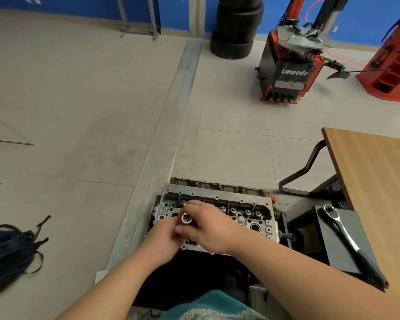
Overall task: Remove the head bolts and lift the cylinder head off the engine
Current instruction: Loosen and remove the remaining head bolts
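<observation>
While both hands meet over the cylinder head, right hand and left hand pinch a socket; ratchet lies at three o'clock.

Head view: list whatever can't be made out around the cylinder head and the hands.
- Cylinder head: near-left part hidden by both hands.
- Socket: only its open end shows; the right hand and left hand cover the rest.
- Head bolts: too small to tell in or out.
- Ratchet: markings blurred.

Grey cylinder head sits flat atop the engine.
</observation>
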The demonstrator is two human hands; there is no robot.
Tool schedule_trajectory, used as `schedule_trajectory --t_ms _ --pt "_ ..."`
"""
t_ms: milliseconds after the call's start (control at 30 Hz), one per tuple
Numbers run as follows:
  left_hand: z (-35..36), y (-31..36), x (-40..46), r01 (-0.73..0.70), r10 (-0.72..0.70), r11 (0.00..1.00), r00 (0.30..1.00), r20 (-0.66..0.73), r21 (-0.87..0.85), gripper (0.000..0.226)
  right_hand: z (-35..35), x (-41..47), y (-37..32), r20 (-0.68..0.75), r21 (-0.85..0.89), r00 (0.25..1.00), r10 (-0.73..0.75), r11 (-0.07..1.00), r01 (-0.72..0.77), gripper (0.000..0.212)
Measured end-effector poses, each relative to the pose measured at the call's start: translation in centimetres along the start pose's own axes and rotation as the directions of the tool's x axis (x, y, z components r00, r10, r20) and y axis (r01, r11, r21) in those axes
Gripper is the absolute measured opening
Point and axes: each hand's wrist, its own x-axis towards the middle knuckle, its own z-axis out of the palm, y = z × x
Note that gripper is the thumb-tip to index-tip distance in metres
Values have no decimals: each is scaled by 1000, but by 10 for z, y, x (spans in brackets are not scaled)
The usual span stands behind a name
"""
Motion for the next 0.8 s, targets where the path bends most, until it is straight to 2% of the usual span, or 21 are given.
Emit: schedule_trajectory --t_ms 133,233,367,467,533,600,800 --pt "3 5 2 28 -28 999 1000 -6 -36 44 0 -1 8 -66 105 997 40 994 -33 21" --pt "1 13 5 9 -12 993 1000 -27 -118 56 -5 0 12 -57 124 998 37 992 -29 19" --pt "-6 17 7 24 -18 978 999 32 -205 50 -10 3 14 -35 58 999 9 998 -7 20" --pt "-10 18 11 13 -18 969 1000 -19 -248 41 -12 3 16 -64 39 998 25 999 -22 12" --pt "-14 17 14 18 -29 974 999 -46 -226 31 -14 2 17 -79 39 995 53 998 -50 9" --pt "-16 15 16 13 -16 978 1000 -15 -209 26 -14 1 16 -69 23 996 50 999 -49 10" --pt "-19 16 19 -74 73 961 997 -12 -267 34 -16 1 7 -127 -20 992 1 1000 -3 17"
